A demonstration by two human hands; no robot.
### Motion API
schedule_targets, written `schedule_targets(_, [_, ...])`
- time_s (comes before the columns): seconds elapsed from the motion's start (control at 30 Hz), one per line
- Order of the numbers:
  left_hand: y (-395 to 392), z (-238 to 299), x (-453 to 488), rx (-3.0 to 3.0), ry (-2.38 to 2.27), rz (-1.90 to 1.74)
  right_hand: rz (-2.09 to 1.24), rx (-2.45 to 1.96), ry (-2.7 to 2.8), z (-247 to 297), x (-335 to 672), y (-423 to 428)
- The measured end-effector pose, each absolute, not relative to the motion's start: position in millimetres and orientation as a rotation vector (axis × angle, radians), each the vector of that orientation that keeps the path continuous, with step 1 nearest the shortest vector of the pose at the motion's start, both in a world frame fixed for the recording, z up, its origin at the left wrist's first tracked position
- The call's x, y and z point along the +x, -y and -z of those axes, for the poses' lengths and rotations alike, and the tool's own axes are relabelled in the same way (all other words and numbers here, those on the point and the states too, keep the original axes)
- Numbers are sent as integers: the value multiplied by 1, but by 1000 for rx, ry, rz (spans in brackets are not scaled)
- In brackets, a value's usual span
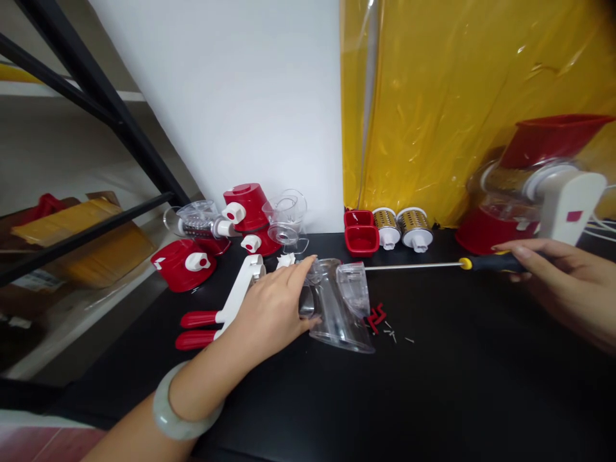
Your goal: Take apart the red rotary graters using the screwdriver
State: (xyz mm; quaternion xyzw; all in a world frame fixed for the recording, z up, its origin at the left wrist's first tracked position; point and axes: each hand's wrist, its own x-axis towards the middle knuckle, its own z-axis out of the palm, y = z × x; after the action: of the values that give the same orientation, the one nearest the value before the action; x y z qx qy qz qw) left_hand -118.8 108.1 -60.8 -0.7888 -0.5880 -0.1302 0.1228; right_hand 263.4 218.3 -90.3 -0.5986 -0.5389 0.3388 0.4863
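My left hand (276, 305) grips a clear plastic grater housing (339, 314) that lies on the black table, thumb and fingers on its left end. In my right hand (558, 282) is a screwdriver (491, 262) with a black and yellow handle. Its long shaft runs left to the housing's clear side piece; whether the tip sits in a screw is hidden. Small red plastic parts (376, 317) and several loose screws (392, 333) lie just right of the housing. Two white cranks with red handles (197, 327) rest left of my left hand.
Red grater bases (185, 264) and clear housings (287, 218) stand at the back left. Red feet trays (362, 237) and drum graters (414, 228) sit along the back. An assembled red and white grater (534, 186) stands at the right. A black-framed shelf (120, 147) borders the left.
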Motion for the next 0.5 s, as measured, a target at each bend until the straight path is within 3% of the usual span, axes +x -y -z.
schedule_targets(0.5, [-110, 61, -120, -2323, 1744, 387, -1104, -1139, 1029, 75, 253, -206])
